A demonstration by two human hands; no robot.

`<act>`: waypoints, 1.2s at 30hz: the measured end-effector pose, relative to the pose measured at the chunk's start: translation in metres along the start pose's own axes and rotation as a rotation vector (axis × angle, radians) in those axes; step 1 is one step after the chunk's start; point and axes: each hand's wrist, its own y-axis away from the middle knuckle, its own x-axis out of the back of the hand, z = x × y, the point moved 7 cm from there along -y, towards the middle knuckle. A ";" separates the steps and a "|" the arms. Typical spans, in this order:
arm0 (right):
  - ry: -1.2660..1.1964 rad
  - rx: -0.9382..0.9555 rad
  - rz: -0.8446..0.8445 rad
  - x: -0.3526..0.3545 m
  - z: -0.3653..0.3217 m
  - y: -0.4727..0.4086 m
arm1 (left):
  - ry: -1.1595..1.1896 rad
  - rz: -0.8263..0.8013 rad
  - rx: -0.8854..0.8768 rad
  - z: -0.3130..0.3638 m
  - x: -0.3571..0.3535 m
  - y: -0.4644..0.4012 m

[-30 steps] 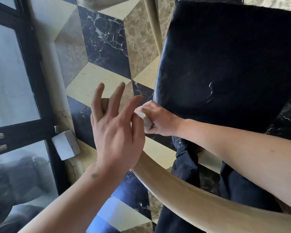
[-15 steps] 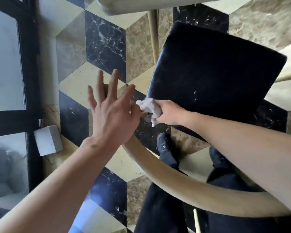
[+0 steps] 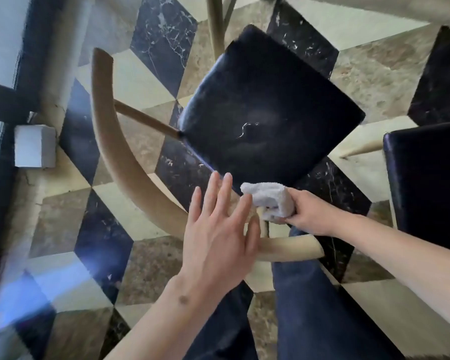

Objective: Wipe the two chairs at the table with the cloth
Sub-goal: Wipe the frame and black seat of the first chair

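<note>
Fingers of the right hand [image 3: 309, 216] are curled round a wadded white cloth [image 3: 269, 201], low centre of the frame, held just at the near corner of the dark seat [image 3: 265, 110] and above a pale upright of the chair frame. Whether the cloth touches wood cannot be told. Fingers of the left hand [image 3: 216, 235] are straight and spread, nothing held; the palm lies over the curved backrest [image 3: 120, 157], apparently steadying it, though contact is hidden by the hand itself.

Backrest: pale wood, sweeping from upper left down to lower centre, ending in a blunt tip just right of the left hand. Seat: a faint dull patch and a thin bright squiggle are seen near its middle; whether these are damp traces or wear cannot be judged.

Second chair [image 3: 426, 183]: dark seat at the right edge, well apart from both hands, not being touched.

Progress, as judged: first chair in hand, work at the frame by the seat's near corner. How much of it is wiped is not shown. Second chair likely still to be done. Roughly the first half, at best.
</note>
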 end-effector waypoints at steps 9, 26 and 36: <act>0.050 0.188 -0.070 -0.018 0.003 0.051 | -0.110 -0.032 0.192 0.011 -0.015 -0.010; 0.232 0.342 0.228 -0.051 0.049 -0.028 | -0.120 0.001 0.218 0.013 -0.015 -0.007; 0.184 0.133 0.157 -0.042 0.101 -0.052 | -0.140 -0.085 0.269 0.011 -0.017 -0.009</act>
